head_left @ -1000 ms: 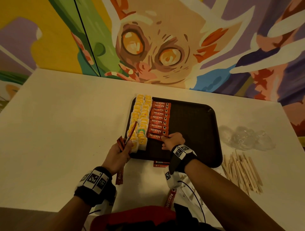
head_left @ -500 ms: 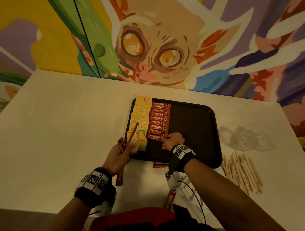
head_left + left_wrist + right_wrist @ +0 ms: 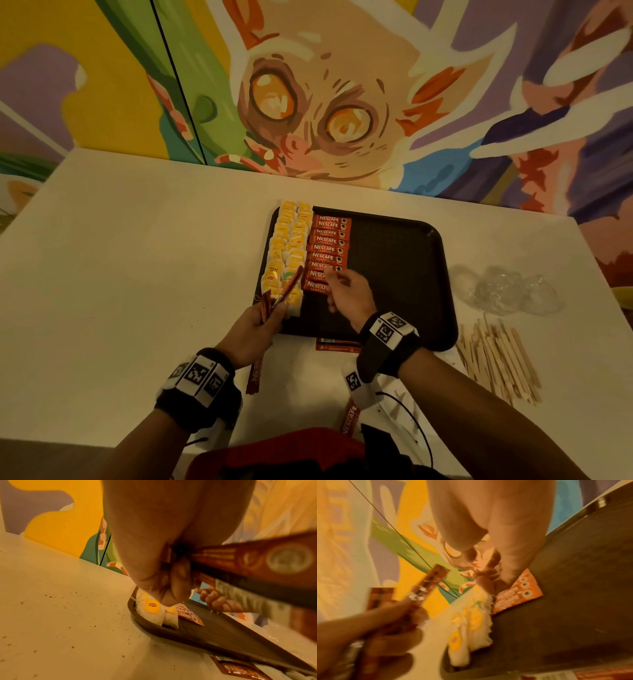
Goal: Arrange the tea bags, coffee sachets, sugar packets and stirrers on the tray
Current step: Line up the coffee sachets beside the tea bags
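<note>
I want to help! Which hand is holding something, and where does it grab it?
The left hand grips coffee sachets near their lower ends. The right hand holds nothing.

Left hand (image 3: 255, 323) grips red coffee sachets (image 3: 279, 296) beside the dark plastic tray (image 3: 404, 274) — right hand (image 3: 347, 294) hovers over it, fingers loose.

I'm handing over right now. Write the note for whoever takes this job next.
Left hand: grips a few coffee sachets at the tray's near-left corner.
Right hand: relaxed, holding nothing, over the near end of the Nescafe column.
Done: two tea bag columns and one sachet column on the tray.
Left: the held sachets, loose sachets on the table, and the wooden stirrers right of the tray. Sugar packets: none identified.
</note>
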The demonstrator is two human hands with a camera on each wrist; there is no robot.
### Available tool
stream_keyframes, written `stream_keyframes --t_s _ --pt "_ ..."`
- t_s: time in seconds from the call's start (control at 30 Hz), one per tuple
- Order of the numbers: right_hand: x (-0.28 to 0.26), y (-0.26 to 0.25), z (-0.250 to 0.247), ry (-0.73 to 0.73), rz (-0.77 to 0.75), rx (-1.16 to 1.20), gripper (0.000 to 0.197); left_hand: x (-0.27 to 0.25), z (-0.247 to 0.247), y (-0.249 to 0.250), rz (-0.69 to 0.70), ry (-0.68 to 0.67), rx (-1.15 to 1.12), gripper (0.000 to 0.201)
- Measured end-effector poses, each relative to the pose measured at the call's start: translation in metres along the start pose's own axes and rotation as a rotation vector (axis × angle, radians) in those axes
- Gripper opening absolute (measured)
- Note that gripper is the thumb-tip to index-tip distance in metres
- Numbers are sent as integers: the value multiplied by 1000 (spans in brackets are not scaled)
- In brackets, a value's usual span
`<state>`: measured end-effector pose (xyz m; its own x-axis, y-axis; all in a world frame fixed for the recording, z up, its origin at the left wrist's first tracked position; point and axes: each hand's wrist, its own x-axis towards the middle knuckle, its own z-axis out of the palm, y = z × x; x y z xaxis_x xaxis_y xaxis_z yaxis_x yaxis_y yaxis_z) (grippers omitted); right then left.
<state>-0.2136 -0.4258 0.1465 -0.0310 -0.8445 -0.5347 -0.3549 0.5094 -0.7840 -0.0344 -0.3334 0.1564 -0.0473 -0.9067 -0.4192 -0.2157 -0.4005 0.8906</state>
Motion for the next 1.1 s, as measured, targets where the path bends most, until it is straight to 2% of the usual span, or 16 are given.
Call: stream_keyframes --t_s 0.1,0.2,0.33,0.47,0.6,0.67,0.73,0.83,0.93,1.0,1.1 --pt "-21 -13 2 -197 -6 169 46 2 2 -1 14 -18 36 36" --pt "-35 -20 4 -288 -22 233 47 2 6 2 55 -37 147 30" --pt "-43 -19 8 -277 -89 242 32 1 9 7 78 -91 220 24" --pt "-45 -16 7 -244 -105 247 11 -1 10 11 2 -115 249 25" --pt "-44 -11 3 -169 -70 286 14 -4 10 15 -62 -111 92 24" --pt "-43 -8 -1 -143 -43 344 12 -5 9 14 -87 -65 -53 24" --pt "-43 -5 -5 -139 -29 398 11 -2 8 12 -108 -6 -171 33" --pt "-47 0 -10 -160 -59 396 9 3 7 11 -107 100 -231 36" --pt "-49 4 -13 -179 -107 360 13 5 6 17 -111 133 -314 35" --pt "-50 6 -14 -191 -141 334 16 6 6 22 -97 138 -330 37" --pt "-52 9 -14 -211 -173 313 17 8 7 27 -50 170 -187 31"
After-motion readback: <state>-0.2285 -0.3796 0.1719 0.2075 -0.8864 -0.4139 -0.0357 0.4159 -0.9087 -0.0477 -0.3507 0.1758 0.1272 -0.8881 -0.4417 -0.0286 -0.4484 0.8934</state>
